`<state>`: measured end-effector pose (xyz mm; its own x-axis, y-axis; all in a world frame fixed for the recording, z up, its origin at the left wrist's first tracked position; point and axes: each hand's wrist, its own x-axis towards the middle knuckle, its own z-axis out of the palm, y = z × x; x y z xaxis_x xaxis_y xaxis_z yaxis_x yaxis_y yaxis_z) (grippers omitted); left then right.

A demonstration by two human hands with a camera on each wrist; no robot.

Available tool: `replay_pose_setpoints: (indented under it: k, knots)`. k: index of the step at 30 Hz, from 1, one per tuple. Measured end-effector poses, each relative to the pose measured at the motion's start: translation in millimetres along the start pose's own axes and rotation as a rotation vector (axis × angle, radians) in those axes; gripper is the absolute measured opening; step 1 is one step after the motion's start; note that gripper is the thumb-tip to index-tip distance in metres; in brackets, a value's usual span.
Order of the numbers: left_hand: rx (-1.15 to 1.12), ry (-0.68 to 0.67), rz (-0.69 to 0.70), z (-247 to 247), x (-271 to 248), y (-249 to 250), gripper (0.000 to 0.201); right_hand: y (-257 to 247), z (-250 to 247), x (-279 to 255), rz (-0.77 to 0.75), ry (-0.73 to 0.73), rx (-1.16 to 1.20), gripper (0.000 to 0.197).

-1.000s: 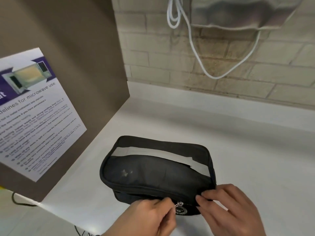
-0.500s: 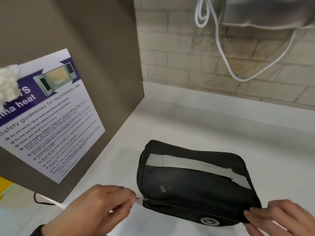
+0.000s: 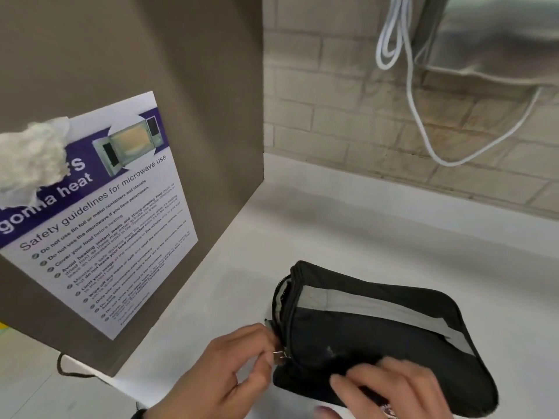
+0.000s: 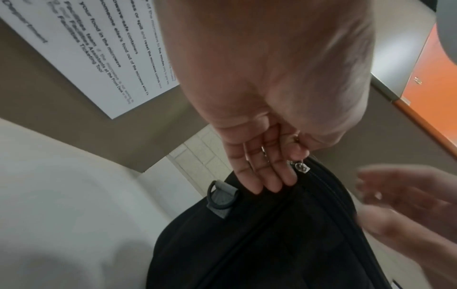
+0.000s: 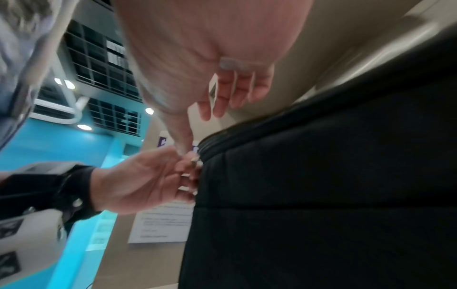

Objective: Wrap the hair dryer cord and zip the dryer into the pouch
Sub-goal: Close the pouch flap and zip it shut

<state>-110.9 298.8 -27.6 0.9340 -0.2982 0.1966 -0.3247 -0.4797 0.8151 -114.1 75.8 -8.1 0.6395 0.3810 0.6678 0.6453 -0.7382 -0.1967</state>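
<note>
A black pouch with a grey strap lies on the white counter, its front side tipped up toward me. My left hand pinches the metal zipper pull at the pouch's left end; the left wrist view shows thumb and forefinger closed on the zipper pull. Above the pull, the zip gapes along the left end. My right hand rests with straight, spread fingers on the pouch's front face. In the right wrist view its fingers are extended beside the pouch. No hair dryer or cord is visible.
A brown panel with a microwave safety poster stands close on the left, a crumpled white tissue in front of it. A white cable hangs from a steel unit on the brick wall. A thin black cord runs under the panel.
My left hand has drawn the zipper pull from the front middle round the left corner and up the left end. My right hand shifted from the pouch's right corner onto its front face.
</note>
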Motion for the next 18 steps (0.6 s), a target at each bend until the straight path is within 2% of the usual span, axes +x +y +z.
replay_pose_setpoints:
  k: [1, 2, 4, 6, 7, 9, 13, 18]
  knots:
    - [-0.017, 0.009, 0.009, 0, 0, -1, 0.015, -8, 17, -5, -0.080, 0.000, -0.044, 0.017]
    - [-0.031, 0.000, 0.012, -1, -1, -1, 0.015, -15, 29, -8, -0.126, 0.064, -0.086, 0.022]
    - [-0.034, -0.003, 0.030, -3, 0, -2, 0.015, -13, 29, 6, -0.118, 0.087, -0.106, 0.028]
    - [-0.026, 0.007, 0.031, -4, 0, -6, 0.015, -3, 34, 10, -0.165, 0.121, -0.226, 0.013]
    - [-0.018, 0.011, 0.032, -4, 0, -7, 0.015, -3, 33, 12, -0.162, 0.083, -0.211, 0.011]
    - [0.018, 0.025, 0.083, -3, 1, -9, 0.014, 2, 36, 8, -0.227, 0.073, -0.220, 0.020]
    - [0.115, 0.064, 0.164, 2, 2, -9, 0.009, 5, 36, 15, -0.238, 0.075, -0.202, 0.017]
    - [0.216, 0.201, 0.240, 7, 3, -15, 0.014, 1, 36, 17, -0.255, 0.094, -0.210, 0.031]
